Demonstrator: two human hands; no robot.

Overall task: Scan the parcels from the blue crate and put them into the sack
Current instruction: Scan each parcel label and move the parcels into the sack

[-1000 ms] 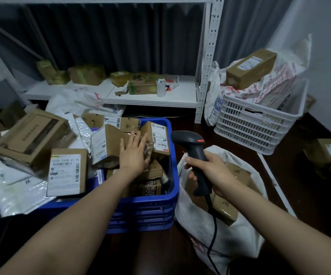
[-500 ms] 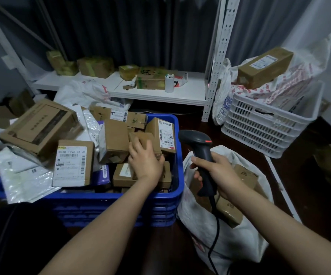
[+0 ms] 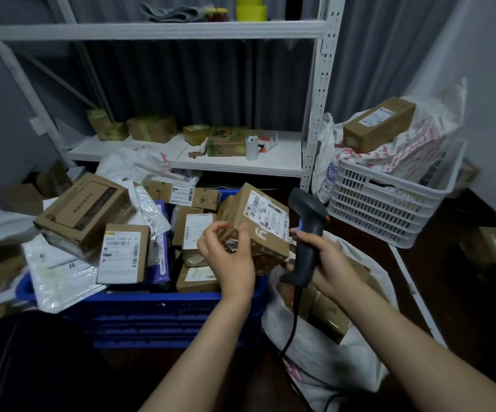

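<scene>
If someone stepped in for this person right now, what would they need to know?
Left hand grips a labelled cardboard parcel lifted above the blue crate, label facing up.
Right hand grips the scanner beside that parcel, over the white sack.
Done: some boxes already lie in the sack.
Left: whether the held parcel has been scanned does not show. Scan it, drop it in the sack, then work through the remaining parcels piled in the crate.

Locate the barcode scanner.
Head view, right of centre: the scanner sits in the right hand above the white sack, beside the parcel in the left hand.
</scene>
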